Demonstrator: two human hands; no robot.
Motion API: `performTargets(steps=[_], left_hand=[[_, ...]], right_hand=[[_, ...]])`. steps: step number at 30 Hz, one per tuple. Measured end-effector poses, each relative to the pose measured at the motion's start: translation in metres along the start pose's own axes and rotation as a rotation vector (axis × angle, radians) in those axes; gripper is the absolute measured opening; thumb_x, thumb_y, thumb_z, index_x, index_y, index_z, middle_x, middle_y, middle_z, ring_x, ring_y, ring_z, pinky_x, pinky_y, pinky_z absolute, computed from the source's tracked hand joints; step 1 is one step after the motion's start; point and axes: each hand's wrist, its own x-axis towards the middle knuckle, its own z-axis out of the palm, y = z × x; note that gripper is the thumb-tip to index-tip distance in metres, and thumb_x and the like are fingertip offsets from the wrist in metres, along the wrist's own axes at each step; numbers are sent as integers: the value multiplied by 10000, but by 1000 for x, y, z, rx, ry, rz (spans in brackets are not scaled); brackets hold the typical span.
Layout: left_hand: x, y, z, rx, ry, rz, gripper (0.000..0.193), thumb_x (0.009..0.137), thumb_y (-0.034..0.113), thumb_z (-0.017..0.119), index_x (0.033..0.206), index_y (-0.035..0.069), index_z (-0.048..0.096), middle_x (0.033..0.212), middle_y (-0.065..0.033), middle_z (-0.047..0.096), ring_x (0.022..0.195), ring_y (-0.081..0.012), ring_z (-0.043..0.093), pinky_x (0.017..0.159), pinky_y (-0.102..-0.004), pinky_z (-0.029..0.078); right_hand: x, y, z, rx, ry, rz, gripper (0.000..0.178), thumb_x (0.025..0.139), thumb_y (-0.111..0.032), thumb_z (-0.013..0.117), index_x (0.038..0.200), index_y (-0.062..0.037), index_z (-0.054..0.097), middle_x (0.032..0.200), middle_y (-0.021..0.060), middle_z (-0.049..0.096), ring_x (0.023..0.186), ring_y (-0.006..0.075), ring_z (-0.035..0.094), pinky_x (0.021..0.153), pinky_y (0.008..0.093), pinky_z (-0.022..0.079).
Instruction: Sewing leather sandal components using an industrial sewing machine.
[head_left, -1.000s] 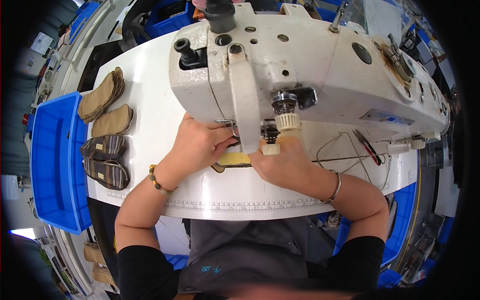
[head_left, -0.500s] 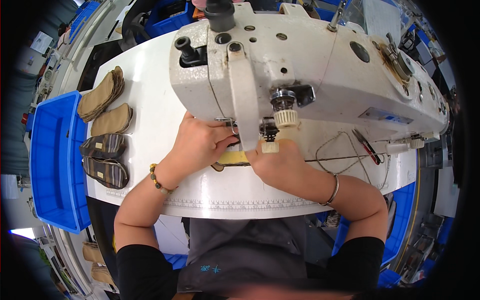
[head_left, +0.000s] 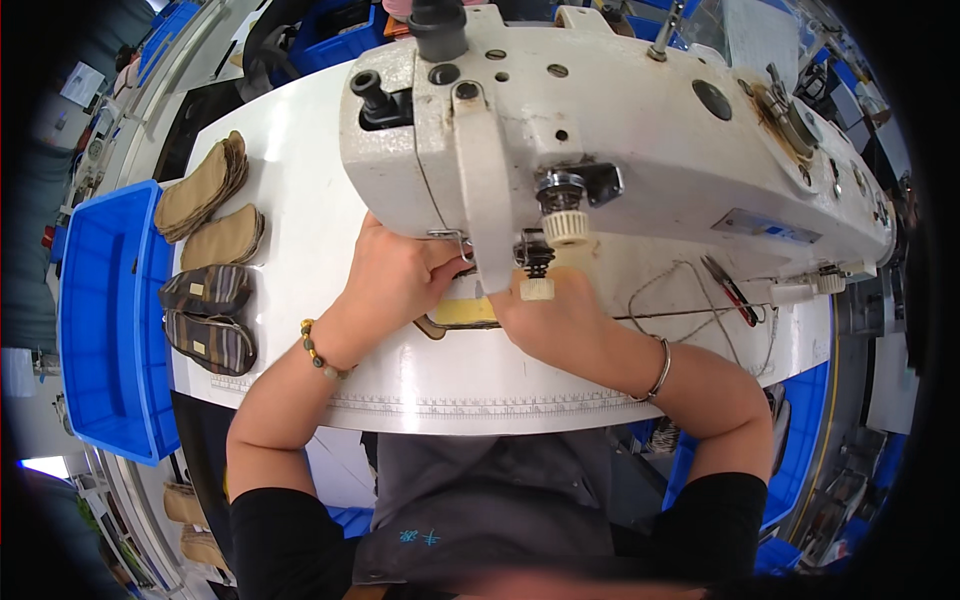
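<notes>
A white sewing machine (head_left: pixel 610 110) stands over the table, and both my hands are under its head. A small fabric piece with tan, yellow and dark edges (head_left: pixel 466 312) lies below the presser area. My left hand (head_left: pixel 398 272), with a beaded bracelet, is closed at its far left side, thumb and fingers pressed together; the fingertips are partly covered by the machine. My right hand (head_left: pixel 552 318), wearing a metal bangle, has curled fingers gripping the right end of the piece. The needle is hidden behind the machine's white lever.
At left on the table (head_left: pixel 300 200) lie stacks of tan fabric pieces (head_left: pixel 205 190) and two striped pouch-like pieces (head_left: pixel 208 342). A blue bin (head_left: pixel 112 330) stands beyond the table's left edge. Red-handled snips (head_left: pixel 732 290) and loose cord (head_left: pixel 690 268) lie at right. A ruler strip (head_left: pixel 470 408) follows the front edge.
Both hands have shifted very slightly, staying under the machine head. More of the tan end of the fabric piece shows at left. The view has moved a little.
</notes>
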Motion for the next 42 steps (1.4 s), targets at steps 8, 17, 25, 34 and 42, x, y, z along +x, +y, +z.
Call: performTargets(steps=[8, 17, 25, 34, 42], left_hand=[[8, -3, -1, -27, 0, -53, 207, 623, 49, 754, 816, 122, 771, 808, -53, 690, 782, -285, 645, 741, -409, 504], [4, -5, 3, -176, 7, -214, 205, 653, 57, 775, 852, 107, 772, 862, -72, 696, 801, -308, 633, 723, -407, 499], [6, 1, 2, -19, 11, -111, 249, 649, 121, 793, 897, 123, 771, 851, -72, 690, 819, -310, 623, 738, -433, 480], [11, 8, 2, -41, 30, -153, 300, 626, 149, 832, 887, 68, 708, 838, -99, 677, 742, -341, 623, 669, -431, 484], [10, 7, 5, 3, 39, -147, 325, 636, 166, 831, 919, 67, 706, 871, -110, 674, 796, -350, 619, 698, -440, 481]], right_hand=[[-2, -4, 3, 29, 27, 10, 70, 727, -124, 647, 731, -74, 695, 613, 99, 583, 556, 249, 626, 460, 377, 479], [-1, -4, 5, 76, 102, 8, 107, 726, -122, 643, 793, -73, 711, 607, 76, 586, 567, 219, 624, 452, 357, 462], [1, -6, 4, -3, 45, 15, 134, 712, -107, 639, 817, -66, 712, 590, 70, 576, 565, 214, 622, 444, 350, 463], [1, -3, 4, 63, 41, -26, 75, 709, -111, 638, 755, -62, 671, 583, 81, 571, 560, 228, 624, 458, 357, 474], [1, -2, 3, 62, -1, -21, 58, 704, -103, 636, 730, -52, 638, 599, 89, 584, 572, 235, 631, 475, 360, 483]])
